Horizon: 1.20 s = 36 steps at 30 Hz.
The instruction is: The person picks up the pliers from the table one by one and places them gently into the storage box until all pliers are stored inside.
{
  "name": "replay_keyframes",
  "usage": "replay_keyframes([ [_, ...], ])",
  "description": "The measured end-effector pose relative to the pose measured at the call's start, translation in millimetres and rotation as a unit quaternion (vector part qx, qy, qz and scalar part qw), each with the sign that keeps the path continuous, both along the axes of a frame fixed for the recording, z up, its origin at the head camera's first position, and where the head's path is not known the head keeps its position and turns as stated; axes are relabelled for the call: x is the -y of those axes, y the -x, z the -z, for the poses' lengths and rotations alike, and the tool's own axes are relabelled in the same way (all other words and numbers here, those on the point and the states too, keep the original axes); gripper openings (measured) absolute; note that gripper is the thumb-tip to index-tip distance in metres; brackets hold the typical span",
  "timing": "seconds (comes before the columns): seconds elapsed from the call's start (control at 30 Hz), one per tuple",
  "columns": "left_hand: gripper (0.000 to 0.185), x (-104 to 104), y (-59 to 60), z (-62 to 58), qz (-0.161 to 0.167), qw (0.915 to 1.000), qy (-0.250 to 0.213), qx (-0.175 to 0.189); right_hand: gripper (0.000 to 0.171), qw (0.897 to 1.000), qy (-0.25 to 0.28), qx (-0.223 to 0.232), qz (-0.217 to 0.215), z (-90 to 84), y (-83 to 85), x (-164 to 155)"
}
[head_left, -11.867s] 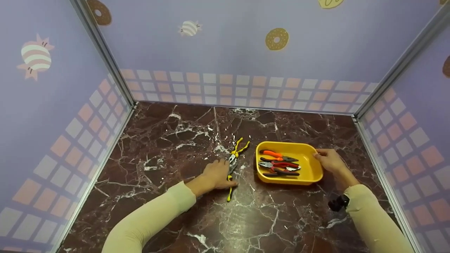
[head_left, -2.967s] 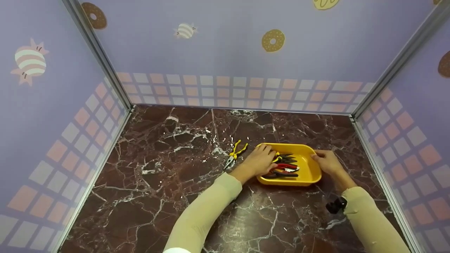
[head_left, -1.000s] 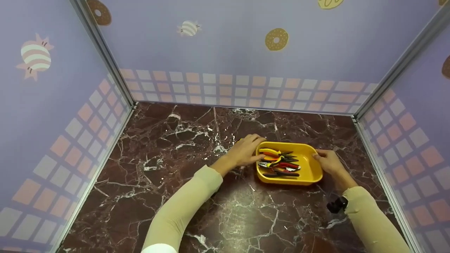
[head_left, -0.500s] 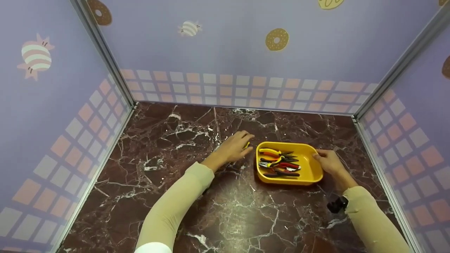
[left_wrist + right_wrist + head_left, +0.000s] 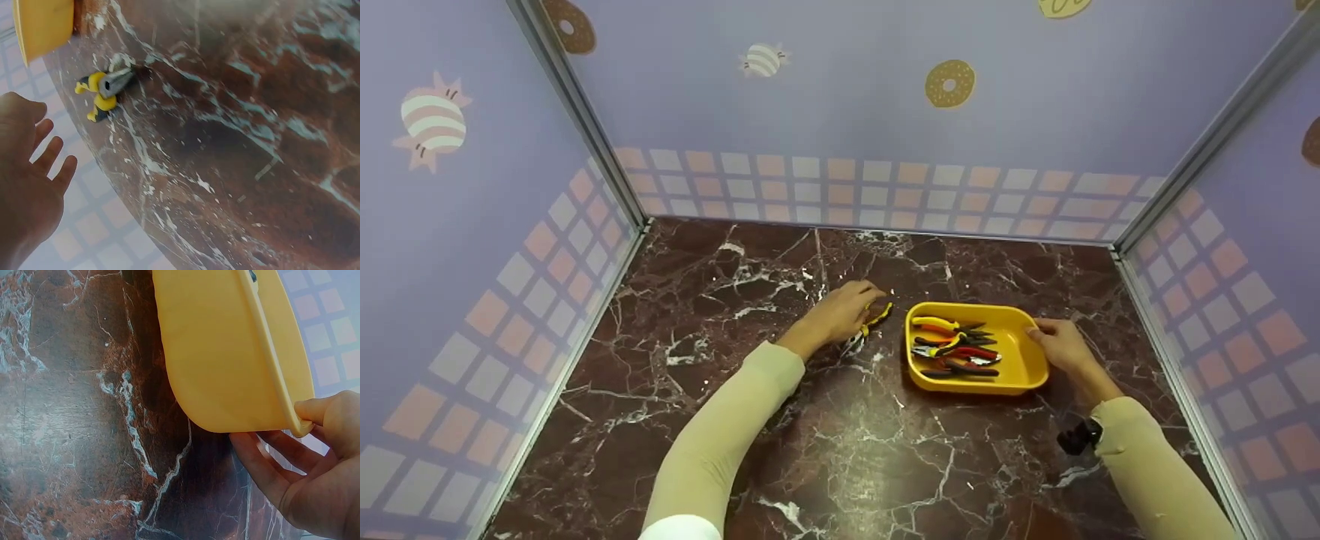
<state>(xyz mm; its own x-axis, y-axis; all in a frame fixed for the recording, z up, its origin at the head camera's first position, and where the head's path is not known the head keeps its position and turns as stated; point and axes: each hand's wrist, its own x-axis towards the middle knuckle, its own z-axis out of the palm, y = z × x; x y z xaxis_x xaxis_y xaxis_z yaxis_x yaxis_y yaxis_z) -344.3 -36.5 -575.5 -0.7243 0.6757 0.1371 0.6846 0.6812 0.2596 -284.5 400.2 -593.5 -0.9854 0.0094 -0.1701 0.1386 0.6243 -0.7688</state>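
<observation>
My left hand (image 5: 844, 309) hovers over a pair of pliers with yellow-and-black handles (image 5: 877, 319), partly covering it from the head view. In the left wrist view the hand (image 5: 34, 174) has its fingers extended and apart from the pliers (image 5: 107, 87), which lie on the marble surface. My right hand (image 5: 1065, 345) grips the right end of a yellow plastic bin (image 5: 1024, 360); in the right wrist view the thumb presses over the rim and fingers sit under it. Several pliers lie heaped in the bin's left half, including yellow-handled pliers (image 5: 934, 323) and red-handled pliers (image 5: 979, 352).
Dark red marble tabletop (image 5: 870, 450) with white veins and small white flecks lies beneath everything. Patterned purple panels (image 5: 847, 112) enclose it at the back and both sides, joined by metal rails (image 5: 1177, 150).
Yellow-handled pliers have joined the others in the bin since the earliest frame. My left hand has moved left from the bin to the pliers on the table. The right hand keeps its grip.
</observation>
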Motion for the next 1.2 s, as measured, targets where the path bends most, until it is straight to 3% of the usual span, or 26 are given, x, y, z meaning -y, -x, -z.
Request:
replay_keyframes([
  [0.33, 0.048, 10, 5.0, 13.6, -0.031, 0.9987, 0.040, 0.004, 0.045, 1.000, -0.001, -0.002, -0.004, 0.2, -0.4, 1],
  [0.5, 0.043, 10, 4.2, 18.5, -0.027, 0.9975, 0.064, 0.009, 0.045, 1.000, 0.004, 0.003, -0.004, -0.4, -1.1, 1],
  [0.73, 0.032, 10, 2.5, 22.9, -0.016, 0.9972, 0.072, 0.007, 0.042, 1.000, -0.001, -0.024, -0.006, 0.3, -0.1, 1],
  [1.2, 0.021, 14, 4.8, 29.2, -0.011, 0.9948, 0.100, -0.015, 0.044, 1.000, 0.007, 0.001, 0.006, 0.5, 0.1, 1],
])
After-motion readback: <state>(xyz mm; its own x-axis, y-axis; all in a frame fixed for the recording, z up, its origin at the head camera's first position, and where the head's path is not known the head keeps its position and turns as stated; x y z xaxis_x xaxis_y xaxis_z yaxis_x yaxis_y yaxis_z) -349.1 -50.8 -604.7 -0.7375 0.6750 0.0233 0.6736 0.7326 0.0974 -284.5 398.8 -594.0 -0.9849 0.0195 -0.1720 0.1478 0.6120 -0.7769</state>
